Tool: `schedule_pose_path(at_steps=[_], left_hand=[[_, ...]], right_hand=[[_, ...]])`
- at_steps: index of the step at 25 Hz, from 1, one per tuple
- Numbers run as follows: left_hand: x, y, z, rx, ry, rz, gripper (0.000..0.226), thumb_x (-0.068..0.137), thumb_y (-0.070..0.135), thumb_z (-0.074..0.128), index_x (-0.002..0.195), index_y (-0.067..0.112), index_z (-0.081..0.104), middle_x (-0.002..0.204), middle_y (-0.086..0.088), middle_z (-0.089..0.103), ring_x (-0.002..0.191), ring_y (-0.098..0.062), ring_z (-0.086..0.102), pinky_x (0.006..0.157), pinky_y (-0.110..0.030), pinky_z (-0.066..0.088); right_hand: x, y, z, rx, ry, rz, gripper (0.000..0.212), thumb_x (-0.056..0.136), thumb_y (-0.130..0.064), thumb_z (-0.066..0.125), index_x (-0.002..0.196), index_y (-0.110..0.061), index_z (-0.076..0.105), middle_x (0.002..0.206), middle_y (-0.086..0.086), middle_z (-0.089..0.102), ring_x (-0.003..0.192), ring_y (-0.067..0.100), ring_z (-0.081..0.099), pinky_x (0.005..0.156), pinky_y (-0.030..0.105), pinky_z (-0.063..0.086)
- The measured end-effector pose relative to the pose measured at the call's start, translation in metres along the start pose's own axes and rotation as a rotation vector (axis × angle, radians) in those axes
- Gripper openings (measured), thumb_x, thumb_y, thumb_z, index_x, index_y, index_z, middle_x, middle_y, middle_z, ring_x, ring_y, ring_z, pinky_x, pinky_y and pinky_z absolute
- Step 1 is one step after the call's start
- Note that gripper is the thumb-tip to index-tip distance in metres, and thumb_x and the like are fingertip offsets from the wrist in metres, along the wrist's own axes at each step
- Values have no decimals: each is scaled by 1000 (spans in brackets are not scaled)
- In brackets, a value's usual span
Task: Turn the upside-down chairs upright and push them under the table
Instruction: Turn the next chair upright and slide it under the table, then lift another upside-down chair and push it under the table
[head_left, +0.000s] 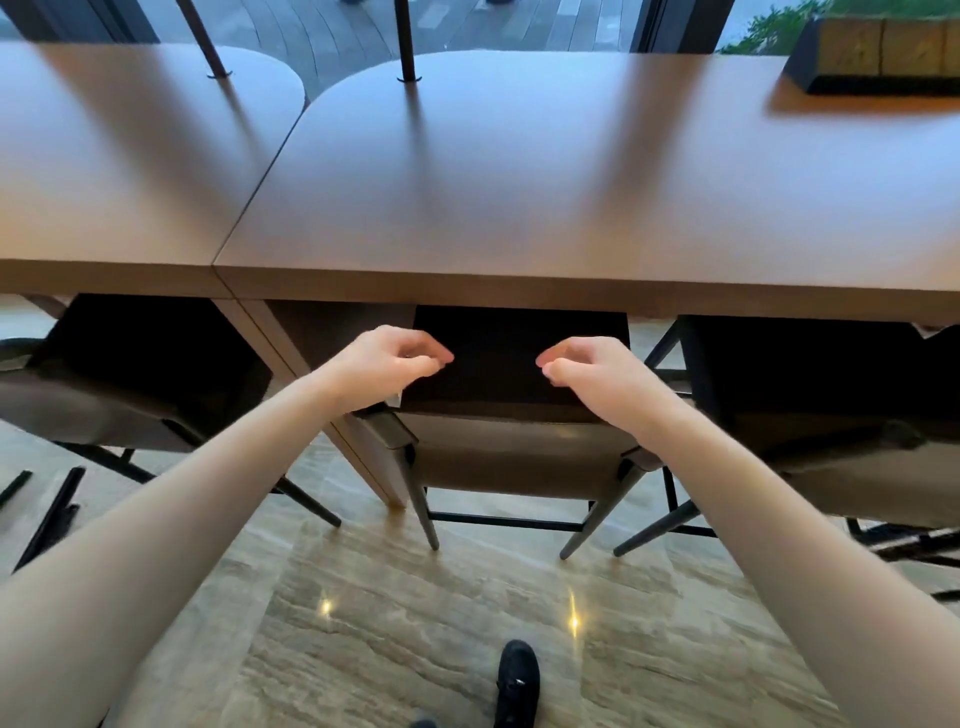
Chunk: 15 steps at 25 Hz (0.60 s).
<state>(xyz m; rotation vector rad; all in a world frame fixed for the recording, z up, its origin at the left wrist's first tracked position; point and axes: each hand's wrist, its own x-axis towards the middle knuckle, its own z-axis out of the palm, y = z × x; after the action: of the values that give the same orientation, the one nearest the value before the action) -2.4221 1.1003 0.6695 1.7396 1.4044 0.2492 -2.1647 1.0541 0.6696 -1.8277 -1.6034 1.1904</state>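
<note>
Black shoe (515, 680) at the bottom edge stands on the glossy stone floor (415, 623), toe pointing toward the desk, so the person faces the furniture squarely. Both bare forearms reach forward from the lower corners. Left hand (387, 358) and right hand (592, 371) hover just above the top of the middle chair (511, 457), fingers loosely curled and gripping nothing; whether any fingertip brushes the backrest cannot be told. They sit near the two ends of the backrest, which reads as the natural spot for an even, two-handed push.

That middle chair stands upright on its legs, its dark seat already tucked beneath the near edge of the desk (519, 197), with the backrest just short of that edge. My judgement is that this chair is done or nearly so, and the hands are letting go. Another upright chair (130, 395) sits tucked under the left part of the near edge, and a third chair (831, 415) likewise at the right, each close beside the middle one without clearly touching it.

Two thin dark legs (408, 41) rise along the desk's far edge; they may belong to upside-down chairs waiting there, though their seats are hidden. A dark-framed wooden planter (872, 57) occupies the desk's far right corner.
</note>
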Motion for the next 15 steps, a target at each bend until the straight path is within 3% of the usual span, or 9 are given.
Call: schedule_pose_path(at_steps=[2, 4, 7, 10, 15], left_hand=[[-32, 9, -3, -90, 71, 69, 24, 101, 25, 55, 119, 32, 70, 120, 17, 69, 117, 0, 59, 103, -27, 42], [-66, 16, -5, -222, 142, 110, 25, 101, 25, 55, 118, 34, 70, 117, 18, 70, 116, 0, 61, 105, -31, 45], [-128, 12, -7, -409, 245, 151, 26, 101, 23, 55, 120, 32, 69, 122, 16, 68, 119, -4, 61, 106, -36, 48], [-189, -3, -5, -523, 326, 157, 27, 100, 23, 55, 125, 29, 66, 126, 15, 66, 121, -6, 60, 106, -37, 49], [-278, -42, 9, -681, 437, 152, 41, 90, 34, 57, 130, 30, 63, 130, 16, 64, 124, -5, 58, 107, -37, 48]], right_hand=[[-33, -22, 19, 117, 56, -86, 24, 98, -25, 53, 119, -27, 66, 107, -18, 64, 103, -2, 58, 85, 17, 43], [-62, -44, 39, 250, 140, -135, 23, 98, -21, 55, 116, -27, 67, 110, -17, 67, 106, 0, 61, 96, 27, 49], [-109, -80, 74, 357, 216, -216, 23, 97, -17, 56, 112, -31, 65, 113, -14, 68, 109, 4, 64, 99, 33, 52], [-155, -107, 111, 400, 196, -290, 24, 97, -18, 58, 109, -38, 63, 114, -17, 68, 110, 3, 64, 98, 33, 54], [-216, -120, 165, 458, 122, -343, 30, 95, -10, 61, 115, -31, 65, 111, -19, 71, 106, 0, 67, 94, 25, 55]])
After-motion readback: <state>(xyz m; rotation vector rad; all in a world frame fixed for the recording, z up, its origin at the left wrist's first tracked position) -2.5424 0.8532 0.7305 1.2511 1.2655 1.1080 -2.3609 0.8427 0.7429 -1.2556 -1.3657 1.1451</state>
